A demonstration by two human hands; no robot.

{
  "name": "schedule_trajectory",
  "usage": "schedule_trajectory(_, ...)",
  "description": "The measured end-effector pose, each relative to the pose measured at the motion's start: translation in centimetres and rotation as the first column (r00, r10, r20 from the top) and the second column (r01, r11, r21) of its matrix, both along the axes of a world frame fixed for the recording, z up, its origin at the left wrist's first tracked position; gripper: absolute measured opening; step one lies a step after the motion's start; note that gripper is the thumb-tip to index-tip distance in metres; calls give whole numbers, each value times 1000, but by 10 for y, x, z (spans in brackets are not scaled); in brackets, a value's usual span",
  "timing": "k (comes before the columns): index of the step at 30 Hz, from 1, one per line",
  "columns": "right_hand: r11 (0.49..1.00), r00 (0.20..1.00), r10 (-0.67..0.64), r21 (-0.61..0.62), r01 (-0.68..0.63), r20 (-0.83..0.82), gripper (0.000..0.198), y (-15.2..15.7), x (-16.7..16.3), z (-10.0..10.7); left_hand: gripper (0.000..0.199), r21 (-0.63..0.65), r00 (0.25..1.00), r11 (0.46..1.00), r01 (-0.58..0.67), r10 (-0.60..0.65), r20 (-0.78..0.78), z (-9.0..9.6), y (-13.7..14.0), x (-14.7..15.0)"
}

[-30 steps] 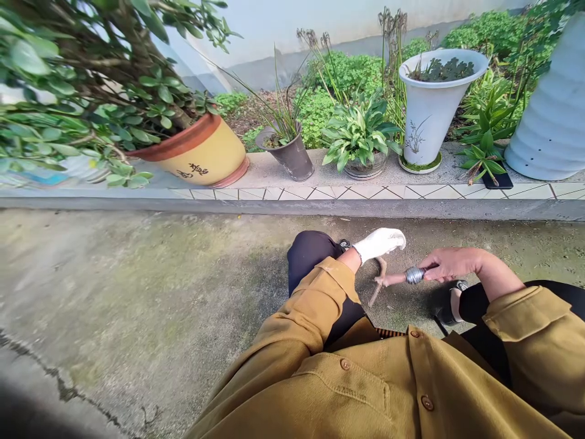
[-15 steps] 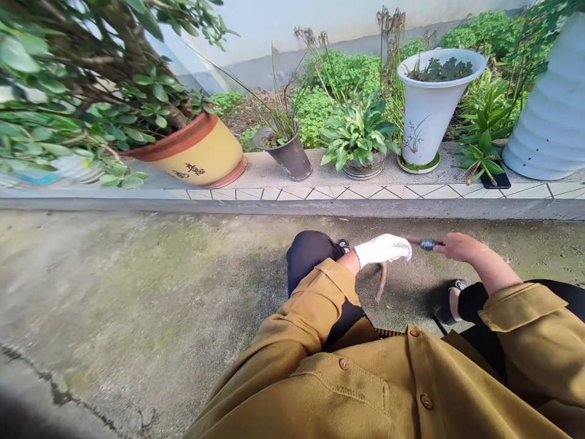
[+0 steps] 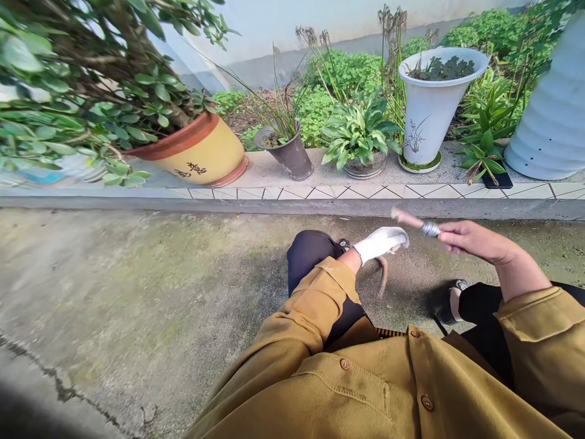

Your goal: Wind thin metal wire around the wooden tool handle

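Note:
My left hand (image 3: 382, 242) wears a white glove, its fingers curled downward. From beneath it comes a curved brown stick-like piece (image 3: 382, 277); the grip itself is hidden under the glove. My bare right hand (image 3: 473, 239) is closed around the end of a short tool (image 3: 429, 229) with a grey-blue wrapped band and a brown, blurred shaft. The shaft points left and up, its tip above and apart from the gloved hand. What the tool is I cannot make out.
A low tiled ledge (image 3: 347, 192) runs across ahead, carrying a yellow pot (image 3: 201, 155), a dark pot (image 3: 292, 155), a leafy plant (image 3: 361, 131), a white pot (image 3: 423, 116) and a dark phone-like slab (image 3: 498, 177). Stained concrete (image 3: 159, 292) lies below. My knees flank the hands.
My right hand has risen and shifted right, swinging the tool's tip up and away from the glove. My left hand has moved only slightly up.

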State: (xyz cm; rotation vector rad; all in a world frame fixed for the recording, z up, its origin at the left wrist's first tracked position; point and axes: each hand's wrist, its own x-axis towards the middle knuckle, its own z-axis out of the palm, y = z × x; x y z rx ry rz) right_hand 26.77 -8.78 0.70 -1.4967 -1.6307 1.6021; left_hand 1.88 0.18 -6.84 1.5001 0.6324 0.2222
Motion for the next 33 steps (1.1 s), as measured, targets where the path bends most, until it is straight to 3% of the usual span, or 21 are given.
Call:
schedule_trajectory(3,913,921,-389,146,381,31,43,3,19,-6,24,-56,990,989,138,-138,1,3,-8,0)
schedule_trajectory(5,872,860,-479,205,444,175,42,8,27,-16,25,-103,976,971,218,-217,14,6,-12,0)
schedule_trajectory(6,880,828,-471,230,416,303,40,10,29,-22,26,-126,970,962,243,-240,38,7,-13,0)
schedule_trajectory(9,967,665,-254,169,191,703,35,15,23,-37,27,-137,965,957,254,-242,100,10,-13,-2)
schedule_trajectory(11,1000,624,-13,7,12,782,34,15,12,-43,27,-87,973,971,223,-217,82,10,-10,-4)
schedule_trajectory(13,979,667,205,-147,-143,717,29,11,-3,-43,27,12,983,984,179,-180,43,10,-6,-7)
schedule_trajectory(16,905,743,421,-289,-311,520,22,3,-21,-35,24,177,994,978,113,-113,-10,9,0,-9)
schedule_trajectory(18,846,798,518,-320,-425,308,28,-1,-27,-25,22,219,997,973,71,-65,-32,9,1,-8)
schedule_trajectory(20,830,846,525,-274,-485,93,40,-3,-26,-13,21,182,999,983,29,-26,-21,9,2,-6)
schedule_trajectory(23,934,944,328,-140,-328,-24,50,-4,-14,3,21,53,998,997,-56,54,41,9,1,-2)
schedule_trajectory(25,994,993,98,-34,-100,-63,48,-4,-4,10,23,22,995,997,-80,78,55,8,0,0)
schedule_trajectory(26,999,994,-33,11,34,-104,47,-4,0,11,24,30,997,998,-61,60,49,7,-1,0)
schedule_trajectory(28,956,941,-272,58,289,-202,46,-2,7,8,25,40,999,998,42,-43,28,5,-3,0)
schedule_trajectory(30,888,878,-434,69,455,-203,46,2,12,-1,25,7,986,986,164,-165,21,4,-6,0)
schedule_trajectory(32,851,858,-513,112,513,-33,44,9,14,-14,28,-46,971,970,237,-235,45,3,-9,-1)
schedule_trajectory(33,857,852,-511,146,494,117,42,12,14,-22,29,-65,964,963,262,-259,55,4,-10,-1)
